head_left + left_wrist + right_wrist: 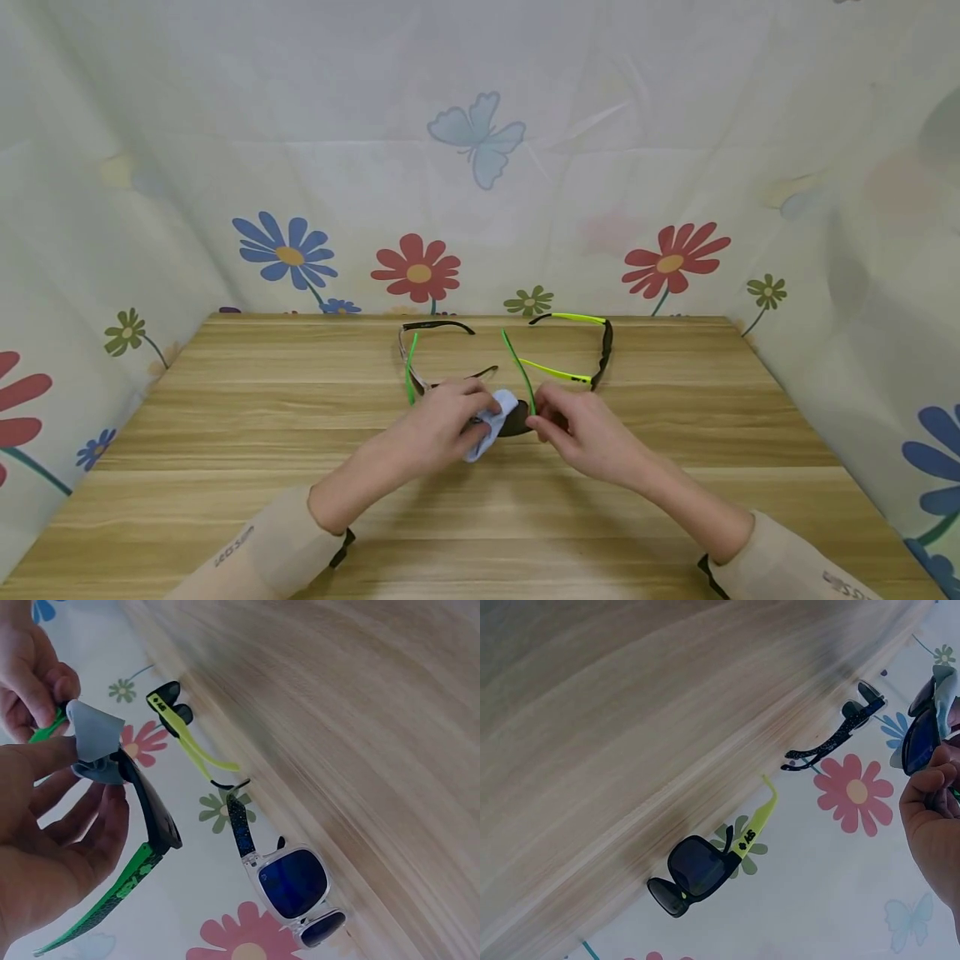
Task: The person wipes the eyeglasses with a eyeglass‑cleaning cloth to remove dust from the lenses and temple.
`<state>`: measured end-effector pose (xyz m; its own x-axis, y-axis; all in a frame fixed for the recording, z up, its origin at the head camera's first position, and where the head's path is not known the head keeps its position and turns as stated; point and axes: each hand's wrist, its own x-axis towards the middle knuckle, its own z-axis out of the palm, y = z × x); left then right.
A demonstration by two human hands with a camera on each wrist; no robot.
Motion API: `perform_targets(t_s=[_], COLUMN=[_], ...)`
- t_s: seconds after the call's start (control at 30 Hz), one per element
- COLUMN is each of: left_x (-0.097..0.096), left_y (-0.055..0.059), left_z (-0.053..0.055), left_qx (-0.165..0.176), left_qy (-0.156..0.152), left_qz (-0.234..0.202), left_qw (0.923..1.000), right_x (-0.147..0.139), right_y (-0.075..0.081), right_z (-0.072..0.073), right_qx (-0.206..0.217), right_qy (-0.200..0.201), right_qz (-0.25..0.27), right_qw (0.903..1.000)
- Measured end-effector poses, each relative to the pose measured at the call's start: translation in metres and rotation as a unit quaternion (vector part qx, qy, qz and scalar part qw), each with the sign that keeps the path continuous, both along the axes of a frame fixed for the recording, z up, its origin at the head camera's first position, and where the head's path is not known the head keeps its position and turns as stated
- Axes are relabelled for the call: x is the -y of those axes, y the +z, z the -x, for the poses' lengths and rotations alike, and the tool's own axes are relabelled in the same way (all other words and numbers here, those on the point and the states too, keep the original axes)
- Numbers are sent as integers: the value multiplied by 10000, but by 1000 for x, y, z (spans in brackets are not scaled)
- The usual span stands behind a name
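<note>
Dark-lensed sunglasses with green temples (515, 419) are held up between the two hands, their temples pointing away from the person. My left hand (442, 421) pinches a light blue cloth (495, 427), folded around one part of the sunglasses front. Cloth and fingers hide part of the lenses; in the left wrist view the cloth (97, 735) covers one end of the frame. With thumb and fingers, my right hand (588, 429) grips the other end of the sunglasses, near the hinge of the right temple. In the right wrist view a dark lens (921, 740) shows beside its fingertips.
Behind the hands, sunglasses with a clear frame, blue lenses and dark temples (294, 883) lie on the wooden table (262, 417). Black sunglasses with yellow temples (606, 350) lie to their right. A flowered cloth backdrop (360, 183) encloses the table's back and sides.
</note>
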<state>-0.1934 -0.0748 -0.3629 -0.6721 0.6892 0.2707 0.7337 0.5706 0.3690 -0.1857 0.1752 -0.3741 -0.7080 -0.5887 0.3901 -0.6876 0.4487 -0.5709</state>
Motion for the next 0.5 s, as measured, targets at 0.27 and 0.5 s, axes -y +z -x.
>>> perform_targets(t_s=[0.27,0.5], left_x=[-4,-12], left_y=[-2,-4], left_z=[2,3], left_qx=[-180,-39], left_qy=[112,197], left_qz=[-70,-301], left_qw=[9998,9993], right_x=[2,4], right_y=[-2,-4], right_z=[1,2], right_qx=[-103,-580], right_qy=[192,259], right_qz=[29,210], right_qw=[9998,9978])
